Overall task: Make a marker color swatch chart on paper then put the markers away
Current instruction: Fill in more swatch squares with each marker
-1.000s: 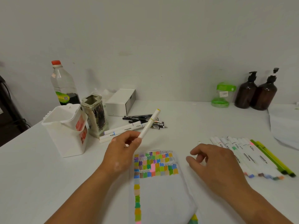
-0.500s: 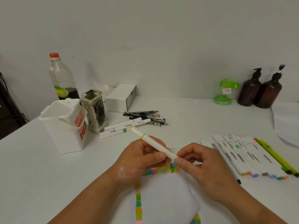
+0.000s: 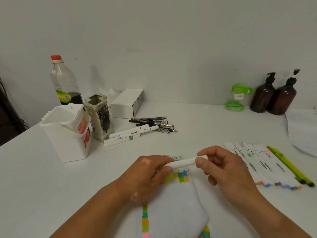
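Observation:
A white marker (image 3: pixel 184 162) lies level between both hands, just above the swatch paper (image 3: pixel 175 210). My left hand (image 3: pixel 147 176) grips its left end. My right hand (image 3: pixel 224 169) pinches its right end, where a yellow band shows. Coloured squares cover the paper's top rows and run down its left edge; my hands hide part of them. A row of several white markers (image 3: pixel 262 165) lies to the right, with two green pens (image 3: pixel 289 165) beside them. Three more white markers (image 3: pixel 130 134) lie near the white plastic holder (image 3: pixel 68 133).
A patterned ceramic pen pot (image 3: pixel 99 117), a plastic bottle (image 3: pixel 64 83) and a white box (image 3: pixel 127 103) stand at the back left. Black pens (image 3: pixel 154 124) are piled mid-table. A green container (image 3: pixel 237 97) and two brown pump bottles (image 3: pixel 272 97) stand back right. White cloth (image 3: pixel 303 131) sits at the right edge.
The marker went from upright in my left hand alone to level between both hands. My right hand came off the table and took hold of its right end.

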### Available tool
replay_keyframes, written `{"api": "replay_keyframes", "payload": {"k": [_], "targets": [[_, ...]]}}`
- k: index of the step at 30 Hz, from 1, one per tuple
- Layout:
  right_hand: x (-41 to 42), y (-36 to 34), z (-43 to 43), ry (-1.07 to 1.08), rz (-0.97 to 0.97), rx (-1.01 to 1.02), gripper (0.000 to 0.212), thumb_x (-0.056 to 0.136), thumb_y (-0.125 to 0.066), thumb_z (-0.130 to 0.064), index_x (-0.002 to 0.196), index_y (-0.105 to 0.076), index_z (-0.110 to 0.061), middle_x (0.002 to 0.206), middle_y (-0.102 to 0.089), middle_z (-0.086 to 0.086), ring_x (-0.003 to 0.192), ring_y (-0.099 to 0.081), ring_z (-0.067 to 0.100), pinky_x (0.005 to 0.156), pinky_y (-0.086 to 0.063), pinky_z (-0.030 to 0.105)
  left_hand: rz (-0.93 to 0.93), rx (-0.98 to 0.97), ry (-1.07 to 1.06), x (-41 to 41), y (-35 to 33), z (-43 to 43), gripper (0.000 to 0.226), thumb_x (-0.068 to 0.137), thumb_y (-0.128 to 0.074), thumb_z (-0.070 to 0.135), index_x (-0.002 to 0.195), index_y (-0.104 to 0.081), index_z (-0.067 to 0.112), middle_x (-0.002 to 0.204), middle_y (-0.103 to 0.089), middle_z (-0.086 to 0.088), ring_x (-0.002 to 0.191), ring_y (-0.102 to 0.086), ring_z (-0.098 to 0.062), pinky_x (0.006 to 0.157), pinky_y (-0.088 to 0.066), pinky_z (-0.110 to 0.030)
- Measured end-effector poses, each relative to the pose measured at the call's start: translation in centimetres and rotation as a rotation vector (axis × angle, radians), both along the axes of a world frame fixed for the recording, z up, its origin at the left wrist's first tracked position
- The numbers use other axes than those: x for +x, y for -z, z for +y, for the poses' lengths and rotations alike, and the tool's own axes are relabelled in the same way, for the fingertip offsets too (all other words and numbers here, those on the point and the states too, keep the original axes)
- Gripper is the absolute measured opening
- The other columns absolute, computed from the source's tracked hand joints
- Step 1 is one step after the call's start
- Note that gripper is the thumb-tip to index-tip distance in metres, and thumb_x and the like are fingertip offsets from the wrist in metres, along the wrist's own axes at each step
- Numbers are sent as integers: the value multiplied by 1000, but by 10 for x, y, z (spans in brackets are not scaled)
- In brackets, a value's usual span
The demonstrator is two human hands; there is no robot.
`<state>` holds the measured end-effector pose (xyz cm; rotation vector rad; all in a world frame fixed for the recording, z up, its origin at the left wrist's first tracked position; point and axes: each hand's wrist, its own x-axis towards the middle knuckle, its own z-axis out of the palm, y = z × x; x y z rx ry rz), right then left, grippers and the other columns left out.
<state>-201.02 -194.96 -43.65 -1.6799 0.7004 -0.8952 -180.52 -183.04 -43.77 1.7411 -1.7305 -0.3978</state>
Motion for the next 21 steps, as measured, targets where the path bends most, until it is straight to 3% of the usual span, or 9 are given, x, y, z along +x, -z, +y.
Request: {"api": "replay_keyframes", "payload": {"k": [5,8,10,12,15,18,21], "targets": [[4,-5,10,-134,-35,95,12,72,-79,-30,82,-74,-26,58,-58,-2,49,-49,15,47,-44,22,-72,15,83,-8,-6,1,28,105,-41,37,121,-60,24,83,-57,11,73,-49,-10,68,-41,-22],[5,-5,12,-189,21,51,27,66,-81,-42,85,-75,-24,60,-61,-2,51,-52,17,51,-46,25,-86,11,128,-11,-7,1,31,105,-40,39,122,-61,23,89,-61,4,76,-52,-13,73,-46,-29],[4,-6,13,-222,12,71,22,70,-83,-36,86,-76,-23,63,-64,-1,55,-55,16,52,-47,25,-89,-13,122,-13,-7,1,33,103,-39,43,121,-61,26,87,-62,3,75,-54,-16,72,-46,-35],[4,-6,13,-264,-17,103,19,72,-83,-32,86,-76,-22,67,-66,1,60,-58,15,53,-48,26,-67,-57,115,-15,-6,0,32,103,-40,45,120,-62,29,79,-58,9,68,-51,-11,66,-45,-29],[4,-5,14,-236,-18,71,25,68,-81,-40,82,-74,-21,65,-63,3,57,-56,17,53,-47,27,-48,-40,119,-12,-5,-1,28,98,-52,51,120,-59,35,72,-53,11,63,-48,-7,61,-38,-17],[3,-6,8,-103,-104,137,18,67,-76,-33,71,-65,-18,58,-54,7,52,-49,20,49,-41,29,-114,122,5,6,-4,2,61,71,-70,74,122,-47,48,96,-55,18,84,-55,-2,73,-47,-14],[1,-7,2,-28,-174,258,11,72,-65,-23,63,-60,-19,55,-51,8,50,-46,19,43,-40,27,-219,253,-43,30,-5,9,77,56,-72,83,120,-51,47,113,-43,29,104,-50,2,85,-49,-15]]}}
